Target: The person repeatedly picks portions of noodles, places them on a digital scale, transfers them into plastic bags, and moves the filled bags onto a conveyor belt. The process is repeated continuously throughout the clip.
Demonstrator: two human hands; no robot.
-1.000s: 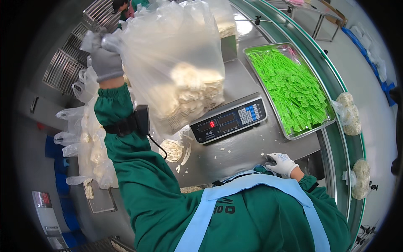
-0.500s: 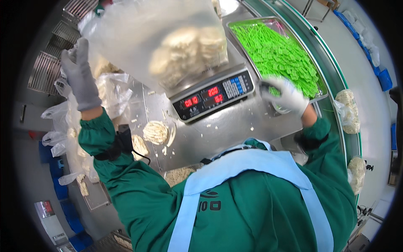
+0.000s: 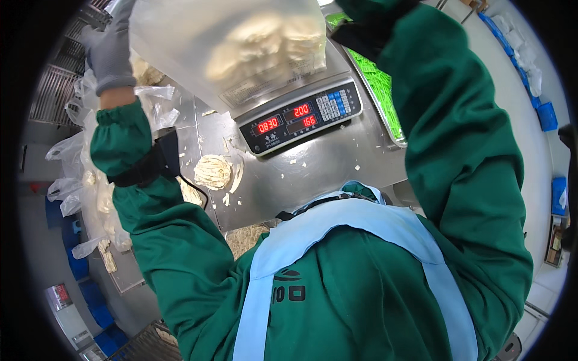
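A large translucent bag of cream, noodle-like food point(image 3: 268, 51) rests on the digital scale point(image 3: 298, 117), whose red display is lit. My left hand point(image 3: 110, 48), in a grey glove, is at the bag's upper left edge; its fingertips are unclear, so I cannot tell its grip. My right arm reaches up past the bag's right side to the top edge; that hand is out of sight. A metal tray of green ties point(image 3: 370, 72) is partly behind that arm. A loose cream nest point(image 3: 212, 171) and scraps lie below the scale.
Several filled clear bags point(image 3: 90, 180) crowd the left side of the steel table point(image 3: 283, 189). Wire racks point(image 3: 63, 90) stand beyond them at upper left, and blue bins point(image 3: 75, 253) lie further left. Another blue bin point(image 3: 559, 195) sits at the far right.
The bag, held up earlier by my left hand, came down onto the scale, whose reading rose. My right hand moved from low right past the tray and out at the top. My left hand shifted upward lately.
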